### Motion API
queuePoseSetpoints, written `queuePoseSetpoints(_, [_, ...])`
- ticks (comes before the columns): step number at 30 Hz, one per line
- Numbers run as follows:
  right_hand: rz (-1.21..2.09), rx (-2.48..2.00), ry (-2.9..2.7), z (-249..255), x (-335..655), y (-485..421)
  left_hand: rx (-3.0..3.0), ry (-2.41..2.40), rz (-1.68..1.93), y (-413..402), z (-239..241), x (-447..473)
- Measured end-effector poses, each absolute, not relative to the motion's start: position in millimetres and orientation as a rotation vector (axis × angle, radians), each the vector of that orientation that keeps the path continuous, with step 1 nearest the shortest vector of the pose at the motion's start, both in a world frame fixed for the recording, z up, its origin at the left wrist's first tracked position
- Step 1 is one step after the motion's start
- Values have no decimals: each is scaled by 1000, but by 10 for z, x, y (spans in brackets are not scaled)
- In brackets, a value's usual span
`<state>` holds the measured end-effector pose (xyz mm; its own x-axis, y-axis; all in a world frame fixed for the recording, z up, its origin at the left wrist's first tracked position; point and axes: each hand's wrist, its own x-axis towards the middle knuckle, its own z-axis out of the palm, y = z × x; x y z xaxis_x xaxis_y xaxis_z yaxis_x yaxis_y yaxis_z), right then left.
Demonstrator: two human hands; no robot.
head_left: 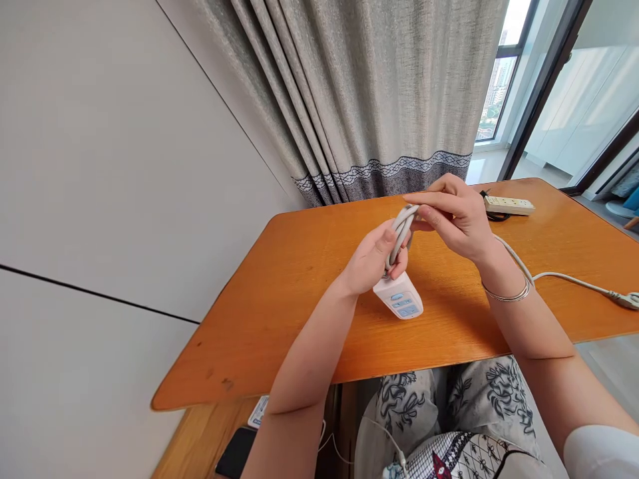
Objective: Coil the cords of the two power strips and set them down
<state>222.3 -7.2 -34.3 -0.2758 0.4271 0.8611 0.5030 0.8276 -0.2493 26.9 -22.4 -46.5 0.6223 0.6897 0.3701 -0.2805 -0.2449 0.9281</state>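
Observation:
My left hand (372, 256) is wrapped round a coiled white power cord (403, 229), gripping the loops above the table. Below that hand a white power strip (401, 297) with light-blue sockets hangs or rests at the cord's end; whether it touches the wood I cannot tell. At the top of the coil, my right hand (456, 216) pinches the cord between thumb and fingers. The loose end of the cord runs behind my right wrist across the table to a plug (626, 300) at the right edge.
A second, cream power strip (509, 205) with a black cord lies at the back right of the wooden table (279, 299). Behind it hangs a grey curtain (389, 86). A white panel (110, 166) stands at the left. Below the table edge is a dark phone-like slab (237, 452).

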Motion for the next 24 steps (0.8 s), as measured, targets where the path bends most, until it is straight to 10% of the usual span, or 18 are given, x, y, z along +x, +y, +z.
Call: queuePoseSetpoints(24, [554,-942,-2024,-592,1850,-38,988,300,1327,-164,-242,68])
